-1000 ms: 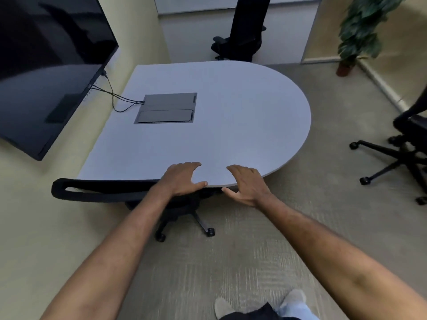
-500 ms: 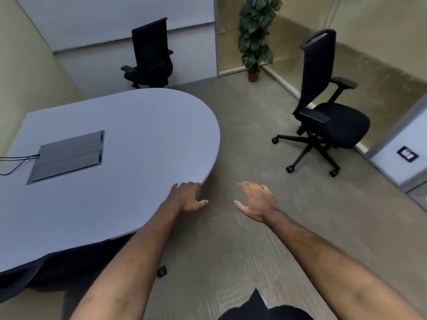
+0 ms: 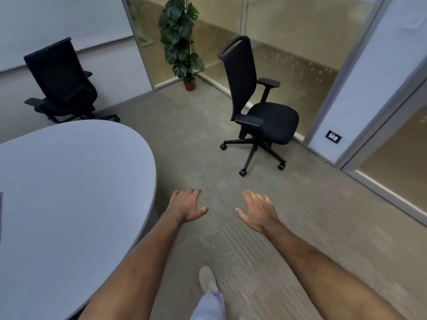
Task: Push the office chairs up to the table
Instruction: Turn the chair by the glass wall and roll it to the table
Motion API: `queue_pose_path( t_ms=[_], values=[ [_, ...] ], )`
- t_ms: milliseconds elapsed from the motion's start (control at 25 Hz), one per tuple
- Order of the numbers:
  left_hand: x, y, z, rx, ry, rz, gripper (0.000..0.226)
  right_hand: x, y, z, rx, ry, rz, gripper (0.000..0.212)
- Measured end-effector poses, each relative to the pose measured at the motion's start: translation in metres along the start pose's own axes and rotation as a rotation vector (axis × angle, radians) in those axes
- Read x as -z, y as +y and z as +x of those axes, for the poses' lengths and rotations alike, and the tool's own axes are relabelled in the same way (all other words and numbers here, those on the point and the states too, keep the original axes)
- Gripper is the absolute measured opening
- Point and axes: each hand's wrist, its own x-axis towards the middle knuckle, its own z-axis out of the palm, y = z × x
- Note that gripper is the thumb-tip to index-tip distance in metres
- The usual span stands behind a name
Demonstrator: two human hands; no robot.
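A black office chair (image 3: pixel 261 107) stands on the carpet ahead and to the right, away from the table, its seat facing the glass wall. A second black office chair (image 3: pixel 62 82) stands by the far wall, behind the rounded end of the grey table (image 3: pixel 76 181). My left hand (image 3: pixel 187 205) hovers over the carpet just right of the table's edge, fingers spread and empty. My right hand (image 3: pixel 258 211) hovers beside it, also spread and holding nothing. Both hands are well short of the nearer chair.
A potted plant (image 3: pixel 182 42) stands in the far corner by the glass partition (image 3: pixel 300 47). A wall panel with a socket (image 3: pixel 333 136) is at right. My foot (image 3: pixel 208 281) is on the carpet below my hands.
The view has swung right, away from the chair tucked under the table. Both hands left the table edge and now hang over the carpet. The right-hand chair looks nearer.
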Motion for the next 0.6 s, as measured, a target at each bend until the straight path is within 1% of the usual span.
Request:
queue_pose_path(
  t_ms=[120,240,400,520,600],
  values=[
    [0.014,0.009,0.063,-0.016,0.034,0.047,0.078,0.0,0.025,0.037,-0.069,0.007,0.022,0.067],
    [0.035,0.008,0.133,-0.025,0.072,0.045,0.077,0.008,0.053,0.091,-0.131,0.033,0.011,0.064],
    [0.073,0.0,0.219,-0.051,0.071,0.003,0.078,0.033,0.081,0.166,-0.219,0.053,0.005,0.064],
    [0.104,-0.006,0.283,-0.078,0.075,-0.011,0.078,0.053,0.101,0.225,-0.269,0.098,0.002,0.065],
    [0.122,-0.005,0.32,-0.094,0.075,-0.021,0.078,0.065,0.111,0.259,-0.289,0.113,0.036,0.065]
  ],
)
